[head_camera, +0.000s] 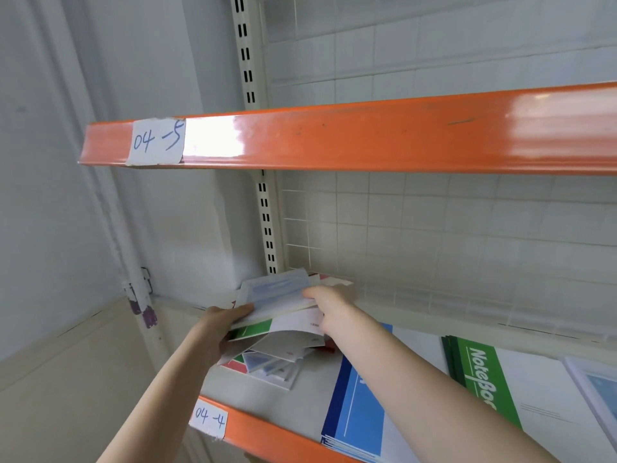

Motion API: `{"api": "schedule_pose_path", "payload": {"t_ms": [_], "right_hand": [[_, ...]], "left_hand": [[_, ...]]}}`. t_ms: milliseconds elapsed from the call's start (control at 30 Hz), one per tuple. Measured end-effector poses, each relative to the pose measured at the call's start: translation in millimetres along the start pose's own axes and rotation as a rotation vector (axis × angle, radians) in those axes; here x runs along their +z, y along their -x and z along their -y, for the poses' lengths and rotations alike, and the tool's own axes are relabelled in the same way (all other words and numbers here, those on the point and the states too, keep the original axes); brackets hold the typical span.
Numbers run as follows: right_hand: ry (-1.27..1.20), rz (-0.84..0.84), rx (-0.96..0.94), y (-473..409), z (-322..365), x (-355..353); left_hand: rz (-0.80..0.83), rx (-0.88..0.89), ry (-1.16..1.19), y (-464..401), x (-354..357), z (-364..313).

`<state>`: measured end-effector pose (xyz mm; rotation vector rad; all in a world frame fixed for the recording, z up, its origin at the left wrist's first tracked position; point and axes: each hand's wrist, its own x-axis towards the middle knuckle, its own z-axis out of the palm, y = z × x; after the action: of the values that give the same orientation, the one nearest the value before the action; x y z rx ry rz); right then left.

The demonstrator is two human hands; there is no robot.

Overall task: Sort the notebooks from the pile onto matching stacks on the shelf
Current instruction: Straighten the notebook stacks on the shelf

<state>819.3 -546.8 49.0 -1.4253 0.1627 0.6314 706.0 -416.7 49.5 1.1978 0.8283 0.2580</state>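
Both forearms reach in low. Left hand (223, 324) and right hand (329, 304) grip a pale blue notebook (277, 290), lifted atop the messy pile (272, 355) at shelf (300, 389) left. Blue stack (357, 399) and green stack (480, 379) lie rightward.

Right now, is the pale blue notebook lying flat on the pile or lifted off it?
Lifted and tilted. The pale blue notebook is held by the left hand and right hand, its far edge raised above the pile.
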Motion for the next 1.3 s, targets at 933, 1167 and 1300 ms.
{"api": "schedule_pose_path", "payload": {"t_ms": [933, 1167, 1300], "right_hand": [[-0.162, 0.162, -0.365, 125, 18, -216], [0.029, -0.109, -0.431, 167, -3, -315], [0.055, -0.254, -0.484, 184, -13, -352]], "left_hand": [[0.467, 0.203, 0.106, 91, 98, 21], [0.808, 0.128, 0.056, 138, 194, 58], [0.905, -0.011, 0.098, 161, 236, 87]]}}
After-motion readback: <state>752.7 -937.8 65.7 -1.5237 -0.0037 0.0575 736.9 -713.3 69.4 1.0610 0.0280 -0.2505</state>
